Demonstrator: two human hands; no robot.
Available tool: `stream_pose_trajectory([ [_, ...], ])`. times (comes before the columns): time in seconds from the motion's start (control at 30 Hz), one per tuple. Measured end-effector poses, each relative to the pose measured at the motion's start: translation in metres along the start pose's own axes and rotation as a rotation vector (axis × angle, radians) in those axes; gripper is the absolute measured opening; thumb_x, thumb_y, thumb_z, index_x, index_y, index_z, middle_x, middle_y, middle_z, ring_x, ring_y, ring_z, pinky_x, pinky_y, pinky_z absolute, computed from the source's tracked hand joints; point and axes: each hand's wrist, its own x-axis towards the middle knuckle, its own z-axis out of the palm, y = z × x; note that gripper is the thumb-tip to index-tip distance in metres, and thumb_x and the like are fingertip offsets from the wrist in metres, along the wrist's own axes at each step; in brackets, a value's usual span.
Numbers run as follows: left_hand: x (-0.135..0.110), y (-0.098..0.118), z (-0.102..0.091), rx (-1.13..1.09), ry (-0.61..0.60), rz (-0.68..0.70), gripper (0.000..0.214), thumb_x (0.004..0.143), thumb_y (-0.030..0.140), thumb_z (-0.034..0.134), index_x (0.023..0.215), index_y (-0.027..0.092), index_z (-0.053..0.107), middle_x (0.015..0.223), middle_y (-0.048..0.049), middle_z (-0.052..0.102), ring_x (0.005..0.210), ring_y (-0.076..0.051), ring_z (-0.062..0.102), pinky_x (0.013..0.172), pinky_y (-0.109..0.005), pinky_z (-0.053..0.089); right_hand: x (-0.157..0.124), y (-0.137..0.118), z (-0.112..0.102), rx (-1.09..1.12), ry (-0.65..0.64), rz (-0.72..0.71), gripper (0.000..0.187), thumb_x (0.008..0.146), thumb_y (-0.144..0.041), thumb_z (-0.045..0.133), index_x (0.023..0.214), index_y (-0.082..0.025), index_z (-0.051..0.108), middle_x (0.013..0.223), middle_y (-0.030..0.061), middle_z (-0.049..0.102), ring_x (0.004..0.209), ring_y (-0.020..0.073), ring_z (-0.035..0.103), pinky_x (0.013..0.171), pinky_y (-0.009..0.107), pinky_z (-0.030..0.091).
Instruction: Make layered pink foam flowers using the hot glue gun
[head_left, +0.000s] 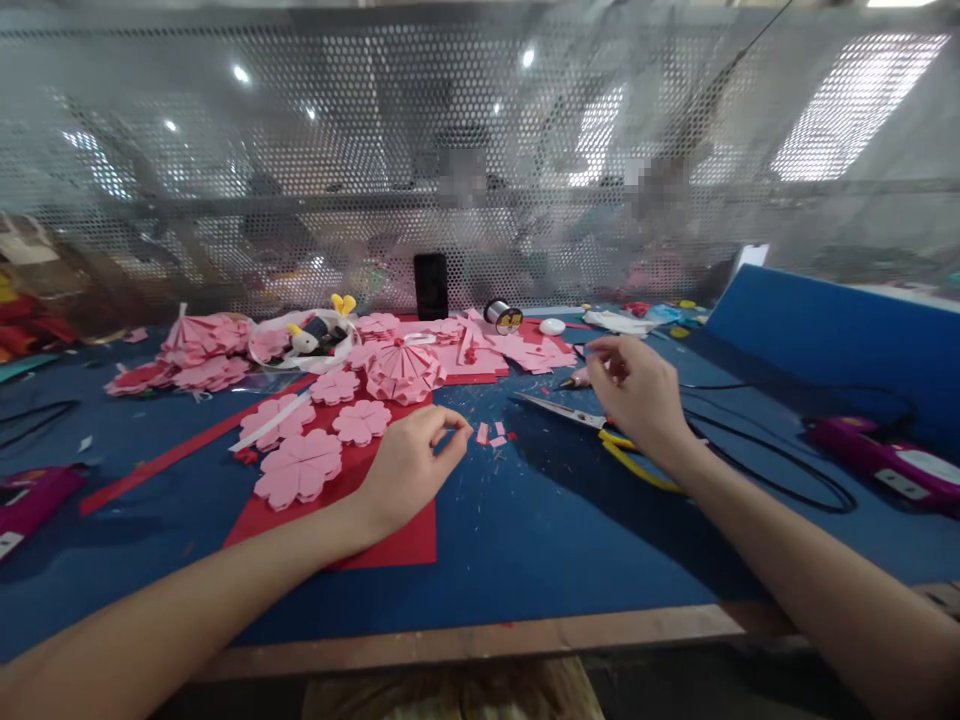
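Observation:
My left hand (pixel 416 462) hovers over the right edge of a red paper sheet (pixel 405 540), thumb and forefinger pinched together. Whatever may be between those fingertips is too small to make out. Just right of them lie small pink paper scraps (pixel 498 430). Above the yellow-handled scissors (pixel 562 408), my right hand (pixel 636 390) is curled with its fingers closed; I cannot make out anything in them. A glue gun's tip (pixel 576 380) shows beside that hand. Pink paper flowers (pixel 300 468) lie flat left of my left hand, and a pleated pink paper ball (pixel 405 370) sits behind it.
A spool (pixel 502 317) and an upright phone (pixel 431 286) stand at the back before a perforated metal screen (pixel 360 120). Black cable (pixel 780 485) loops on the right near a purple power strip (pixel 885 460). A blue board (pixel 832 350) leans at the right.

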Motion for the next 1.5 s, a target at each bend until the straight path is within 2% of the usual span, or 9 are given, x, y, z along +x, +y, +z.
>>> stream_pose_trajectory([
  [0.1,0.003,0.003,0.0,-0.296,-0.001,-0.152,0.022,0.094,0.037,0.057,0.087,0.018,0.065,0.066,0.0041,0.045,0.059,-0.009,0.039,0.055,-0.024,0.032,-0.007,-0.014,0.0,0.129,-0.014,-0.027,0.015,0.086,-0.026,0.056,0.092,-0.019,0.067,0.075,0.0039,0.066,0.062,0.0159,0.055,0.064,0.03,0.044],
  [0.23,0.007,0.006,0.003,-0.693,0.004,-0.345,0.024,0.089,0.042,0.064,0.088,0.018,0.062,0.066,0.0059,0.043,0.052,-0.006,0.029,0.047,-0.021,0.026,-0.011,-0.03,0.0,0.27,-0.155,-0.015,0.019,0.09,-0.031,0.055,0.087,-0.018,0.068,0.073,0.0032,0.066,0.063,0.0157,0.056,0.062,0.03,0.043],
  [0.4,0.011,0.017,0.002,-1.022,-0.037,-0.488,0.029,0.083,0.043,0.071,0.082,0.018,0.057,0.058,0.0113,0.02,0.046,-0.005,0.013,0.041,-0.019,0.016,-0.011,-0.042,0.008,0.614,-0.52,0.057,0.027,0.087,-0.042,0.062,0.094,-0.019,0.074,0.09,0.0056,0.074,0.079,0.0183,0.065,0.072,0.031,0.049],
  [0.53,0.01,0.025,0.0,-1.202,-0.124,-0.541,0.035,0.077,0.04,0.077,0.077,0.017,0.05,0.062,0.011,0.025,0.046,-0.003,0.013,0.041,-0.018,0.011,-0.011,-0.058,0.018,0.911,-0.719,0.145,0.026,0.079,-0.043,0.073,0.089,-0.019,0.077,0.088,0.0049,0.075,0.079,0.0155,0.065,0.074,0.029,0.051],
  [0.7,0.004,0.031,0.001,-1.281,-0.276,-0.601,0.036,0.078,0.038,0.076,0.076,0.017,0.046,0.064,0.0106,0.025,0.047,-0.002,0.011,0.041,-0.018,0.01,-0.023,-0.07,0.033,1.334,-0.789,0.215,0.022,0.072,-0.037,0.082,0.087,-0.02,0.077,0.077,0.0013,0.071,0.067,0.0096,0.06,0.065,0.024,0.048],
  [0.83,0.0,0.035,-0.001,-1.312,-0.393,-0.642,0.038,0.08,0.035,0.074,0.072,0.018,0.041,0.063,0.0103,0.022,0.048,-0.003,0.01,0.041,-0.018,0.009,-0.032,-0.066,0.037,1.451,-0.83,0.112,0.019,0.076,-0.034,0.081,0.092,-0.025,0.077,0.085,0.0013,0.071,0.08,0.0122,0.062,0.074,0.028,0.049],
  [0.97,-0.002,0.037,-0.002,-1.342,-0.459,-0.677,0.041,0.08,0.034,0.074,0.068,0.018,0.038,0.061,0.0106,0.022,0.048,-0.003,0.01,0.04,-0.018,0.008,-0.033,-0.064,0.033,1.487,-0.877,-0.058,0.017,0.082,-0.026,0.075,0.099,-0.028,0.076,0.087,0.0015,0.07,0.086,0.0134,0.06,0.078,0.031,0.048],
  [1.07,-0.002,0.037,-0.002,-1.368,-0.487,-0.698,0.042,0.08,0.033,0.074,0.067,0.019,0.036,0.06,0.0109,0.022,0.047,-0.004,0.01,0.04,-0.018,0.007,-0.032,-0.065,0.03,1.476,-0.871,-0.118,0.02,0.083,-0.024,0.074,0.102,-0.03,0.076,0.088,0.0013,0.068,0.087,0.0136,0.06,0.081,0.033,0.048],
  [1.5,-0.006,0.034,0.001,-1.381,-0.549,-0.739,0.045,0.078,0.038,0.078,0.068,0.019,0.038,0.059,0.0109,0.022,0.048,-0.003,0.011,0.041,-0.019,0.006,-0.035,-0.064,0.032,1.515,-0.939,-0.111,0.013,0.083,-0.025,0.074,0.095,-0.03,0.077,0.082,0.0006,0.064,0.086,0.0158,0.056,0.08,0.036,0.044],
])
